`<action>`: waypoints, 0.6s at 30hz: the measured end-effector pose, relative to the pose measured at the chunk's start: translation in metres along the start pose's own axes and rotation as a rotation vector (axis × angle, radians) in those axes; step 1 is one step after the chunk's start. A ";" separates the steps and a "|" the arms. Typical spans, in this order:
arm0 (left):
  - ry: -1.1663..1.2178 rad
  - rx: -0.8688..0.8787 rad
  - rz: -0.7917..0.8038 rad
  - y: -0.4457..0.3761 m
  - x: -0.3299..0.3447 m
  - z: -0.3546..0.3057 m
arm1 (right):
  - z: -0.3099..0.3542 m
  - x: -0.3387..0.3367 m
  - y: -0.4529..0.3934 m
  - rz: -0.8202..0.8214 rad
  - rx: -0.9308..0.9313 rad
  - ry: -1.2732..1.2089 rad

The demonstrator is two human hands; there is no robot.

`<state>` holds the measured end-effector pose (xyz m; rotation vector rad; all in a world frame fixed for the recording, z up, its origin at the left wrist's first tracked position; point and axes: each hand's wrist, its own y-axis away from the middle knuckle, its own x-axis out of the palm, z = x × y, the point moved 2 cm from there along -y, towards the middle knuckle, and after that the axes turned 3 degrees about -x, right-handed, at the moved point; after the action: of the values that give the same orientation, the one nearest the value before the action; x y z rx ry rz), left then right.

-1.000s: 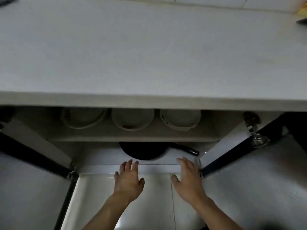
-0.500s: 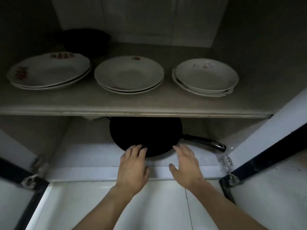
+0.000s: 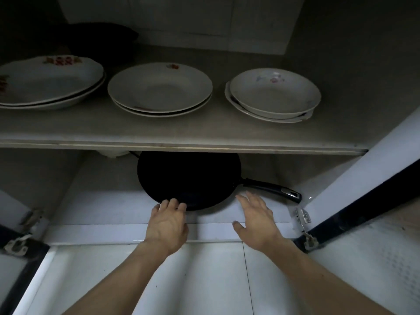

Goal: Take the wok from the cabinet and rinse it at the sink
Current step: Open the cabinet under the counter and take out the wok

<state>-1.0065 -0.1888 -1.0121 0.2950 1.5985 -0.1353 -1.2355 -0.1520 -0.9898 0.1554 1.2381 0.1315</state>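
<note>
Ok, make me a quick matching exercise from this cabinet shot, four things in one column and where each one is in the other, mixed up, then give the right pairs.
Things:
1. wok
2. left hand
3. wok handle
4. plates

Places:
A. on the upper shelf
B. sticking out to the right on the lower shelf
C. fingertips at the wok's front rim
D. on the lower shelf, partly under the upper one

Pairs: 1-D, 2-C, 3-B, 4-A

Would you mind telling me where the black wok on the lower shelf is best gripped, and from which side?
Probably by its long handle, which juts right and toward the cabinet front, nearest the right hand. The left hand at the wok near rim could steady it under the low shelf.
</note>
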 end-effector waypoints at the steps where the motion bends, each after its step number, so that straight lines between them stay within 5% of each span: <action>1: -0.007 0.008 0.005 0.000 0.000 0.000 | -0.002 0.001 0.001 0.007 0.003 0.005; 12: -0.035 0.041 -0.009 0.017 0.017 0.007 | -0.014 0.003 -0.001 0.027 -0.003 0.028; 18: -0.175 0.219 -0.091 0.042 0.015 0.024 | -0.004 0.007 -0.004 0.013 -0.091 0.005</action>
<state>-0.9724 -0.1536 -1.0248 0.3697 1.4248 -0.3983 -1.2371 -0.1540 -0.9981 0.0847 1.2342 0.1994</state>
